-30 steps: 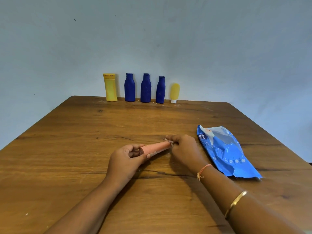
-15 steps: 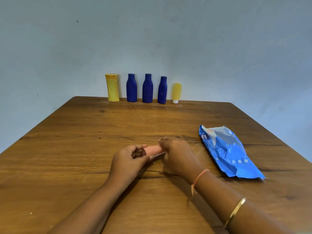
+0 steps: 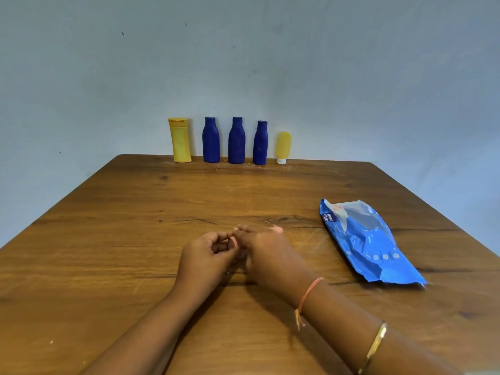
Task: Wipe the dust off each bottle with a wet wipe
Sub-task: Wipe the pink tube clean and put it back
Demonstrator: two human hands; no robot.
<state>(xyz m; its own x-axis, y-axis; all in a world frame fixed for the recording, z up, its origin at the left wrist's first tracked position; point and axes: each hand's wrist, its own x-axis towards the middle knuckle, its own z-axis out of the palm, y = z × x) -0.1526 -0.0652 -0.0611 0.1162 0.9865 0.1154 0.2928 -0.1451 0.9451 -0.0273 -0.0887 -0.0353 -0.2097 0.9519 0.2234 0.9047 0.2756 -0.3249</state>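
Observation:
My left hand (image 3: 205, 255) grips one end of a small peach bottle (image 3: 232, 243) low over the wooden table (image 3: 135, 239). My right hand (image 3: 267, 253) is curled over the rest of the bottle, so only a sliver of peach shows between the hands. The wet wipe is hidden under my right fingers. Along the table's far edge stand a yellow bottle (image 3: 180, 140), three blue bottles (image 3: 211, 140) (image 3: 236, 142) (image 3: 260, 143) and a small yellow tube (image 3: 283, 146) resting on its white cap.
A blue pack of wet wipes (image 3: 365, 239) lies flat on the table to the right of my hands. A pale wall rises directly behind the row of bottles.
My right hand has slid left along the peach bottle from its tip until it meets my left hand. The bottle, plainly visible before, is now almost fully covered.

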